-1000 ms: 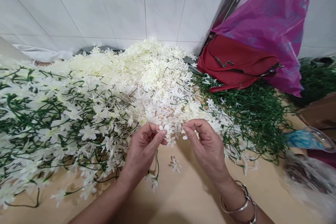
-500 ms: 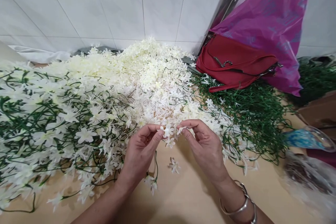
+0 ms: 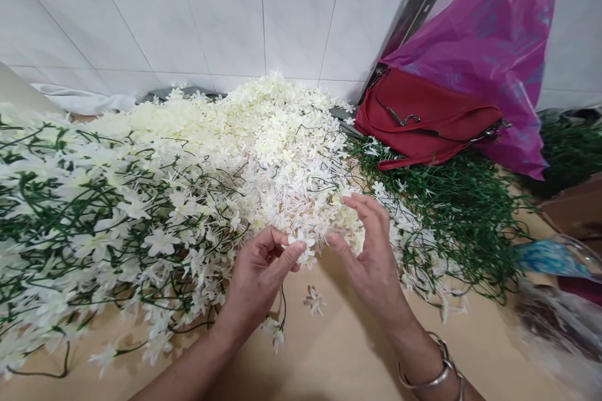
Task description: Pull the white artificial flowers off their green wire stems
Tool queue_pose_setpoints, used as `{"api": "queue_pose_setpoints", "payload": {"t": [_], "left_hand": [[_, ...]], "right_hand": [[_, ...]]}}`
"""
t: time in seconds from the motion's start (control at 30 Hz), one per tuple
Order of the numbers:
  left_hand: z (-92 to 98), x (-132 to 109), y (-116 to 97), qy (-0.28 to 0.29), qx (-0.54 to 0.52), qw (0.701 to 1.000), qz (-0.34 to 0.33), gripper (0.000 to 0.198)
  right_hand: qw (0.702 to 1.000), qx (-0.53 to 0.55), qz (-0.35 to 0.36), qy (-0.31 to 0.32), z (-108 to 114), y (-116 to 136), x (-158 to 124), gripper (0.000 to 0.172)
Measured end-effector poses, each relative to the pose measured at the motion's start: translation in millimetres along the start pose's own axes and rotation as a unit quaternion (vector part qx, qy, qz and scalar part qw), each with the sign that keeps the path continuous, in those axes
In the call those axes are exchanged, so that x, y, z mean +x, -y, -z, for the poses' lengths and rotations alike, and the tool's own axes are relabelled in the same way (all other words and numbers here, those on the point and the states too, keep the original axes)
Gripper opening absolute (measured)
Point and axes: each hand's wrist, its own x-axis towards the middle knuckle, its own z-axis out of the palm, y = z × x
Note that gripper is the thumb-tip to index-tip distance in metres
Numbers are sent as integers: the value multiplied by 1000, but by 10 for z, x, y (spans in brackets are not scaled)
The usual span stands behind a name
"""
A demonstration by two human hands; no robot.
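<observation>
White artificial flowers (image 3: 160, 242) on green stems cover the left of the table, and a heap of loose pale blossoms (image 3: 277, 116) rises at the middle back. My left hand (image 3: 263, 269) pinches a small white flower (image 3: 301, 242) between thumb and fingers, in front of the heap. To its right, my right hand (image 3: 371, 250) is open, thumb and fingers apart, beside the loose blossoms, with nothing visible between them. A single small flower (image 3: 314, 301) lies on the bare wood between my forearms. One stem with blossoms hangs below my left hand.
Green stems (image 3: 451, 213) are piled on the right. Behind them lie a red handbag (image 3: 423, 113) and a purple plastic bag (image 3: 508, 44) against the tiled wall (image 3: 301, 12). A blue patterned item (image 3: 550, 257) and a clear plastic bag (image 3: 559, 326) sit at the right edge.
My right hand has let go near the flower and opened, its fingers moving up and away from my left hand. My left hand still pinches the flower, slightly lower in view.
</observation>
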Motion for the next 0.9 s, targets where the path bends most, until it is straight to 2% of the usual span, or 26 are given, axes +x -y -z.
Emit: {"api": "queue_pose_setpoints", "payload": {"t": [0.07, 0.13, 0.2, 0.27, 0.33, 0.5, 0.6, 0.7, 0.77, 0.83, 0.9], "left_hand": [[-9, 7, 15, 4, -6, 1000, -5, 33], [-20, 9, 29, 8, -12, 1000, -11, 33], [-31, 10, 35, 11, -24, 1000, -8, 33], [-41, 18, 29, 21, -42, 999, 8, 33], [-46, 34, 8, 33, -61, 997, 25, 35], [-29, 56, -52, 42, -62, 996, 41, 36], [-10, 37, -36, 33, -66, 996, 58, 35], [1, 26, 8, 12, -160, 982, 101, 37], [4, 35, 21, 2, -202, 972, 116, 39], [5, 53, 9, -1, -182, 977, 109, 39], [5, 66, -21, -2, -138, 987, 85, 36]], "right_hand": [[997, 32, 5, 71, -31, 47, -28, 42], [986, 95, -27, 131, -71, 93, -61, 25], [972, 164, -72, 150, -101, 113, -79, 12], [958, 222, -106, 149, -109, 104, -77, 7], [951, 246, -135, 132, -92, 78, -60, 9], [969, 159, -183, 41, -1, 53, -21, 21], [985, 78, -153, 36, 52, 58, -6, 28], [994, -11, -104, 28, 84, 22, 23, 29], [998, -45, -43, -2, 86, -19, 44, 24], [996, -70, 35, -35, 73, -45, 50, 18], [993, -75, 85, -26, 44, -37, 27, 24]]}}
